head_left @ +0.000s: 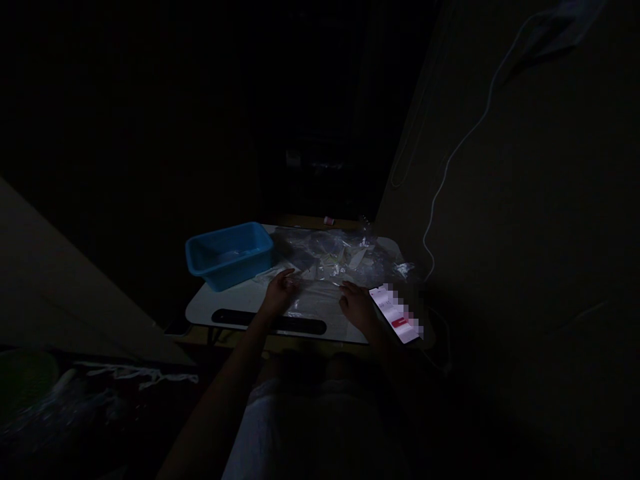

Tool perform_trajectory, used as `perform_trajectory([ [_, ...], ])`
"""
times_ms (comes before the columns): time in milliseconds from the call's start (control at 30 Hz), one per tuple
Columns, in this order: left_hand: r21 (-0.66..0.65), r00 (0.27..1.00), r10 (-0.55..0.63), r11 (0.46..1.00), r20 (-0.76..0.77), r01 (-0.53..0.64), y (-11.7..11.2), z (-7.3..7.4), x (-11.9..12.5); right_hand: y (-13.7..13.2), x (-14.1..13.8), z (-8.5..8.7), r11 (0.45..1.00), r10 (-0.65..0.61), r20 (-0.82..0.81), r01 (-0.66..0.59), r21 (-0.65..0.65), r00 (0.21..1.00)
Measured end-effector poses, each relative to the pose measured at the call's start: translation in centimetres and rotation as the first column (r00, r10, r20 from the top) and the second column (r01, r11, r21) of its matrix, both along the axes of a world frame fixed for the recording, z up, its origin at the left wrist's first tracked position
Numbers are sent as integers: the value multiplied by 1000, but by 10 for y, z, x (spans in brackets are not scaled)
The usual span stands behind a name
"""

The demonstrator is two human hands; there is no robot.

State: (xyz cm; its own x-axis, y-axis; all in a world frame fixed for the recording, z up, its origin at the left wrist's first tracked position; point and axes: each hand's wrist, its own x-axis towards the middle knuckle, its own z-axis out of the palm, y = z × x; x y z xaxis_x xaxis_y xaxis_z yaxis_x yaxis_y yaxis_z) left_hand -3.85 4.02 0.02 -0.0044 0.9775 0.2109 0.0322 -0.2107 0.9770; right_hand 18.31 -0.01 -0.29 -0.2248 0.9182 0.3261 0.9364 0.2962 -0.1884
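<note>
The scene is very dark. My left hand (280,292) and my right hand (356,303) rest on a small white table (220,303), both pinching the edges of a clear plastic bag (315,297) stretched flat between them. More crumpled clear plastic bags (335,253) lie in a pile just beyond my hands. What the bags contain is too dim to tell.
A blue plastic tub (229,253) stands at the table's back left. A lit phone (397,313) lies at the right edge next to my right hand. A white cable (450,160) hangs down the wall on the right. A dark slot (270,322) runs along the table's front.
</note>
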Motion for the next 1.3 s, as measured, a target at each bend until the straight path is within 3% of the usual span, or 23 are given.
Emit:
perform_trajectory([
  [167,-113,989,-146,983,-11,144,0,3,0,0,0,0,1000,-8,-4,8,-6,1000],
  [400,-159,903,-314,916,292,370,7,26,7,-1,-3,2,1000,-13,-2,13,-3,1000],
  [533,-195,906,-286,914,311,356,15,35,14,-3,-3,3,1000,-4,-7,4,6,1000],
  [767,-277,923,-201,913,329,298,24,38,20,-3,-5,7,1000,-3,-14,3,-7,1000],
  [1033,-412,963,-179,876,204,250,19,35,41,-6,-3,11,999,19,43,-18,-32,999],
  [1300,-407,954,-281,863,106,299,18,44,7,-3,-5,7,1000,-9,27,10,-27,1000],
])
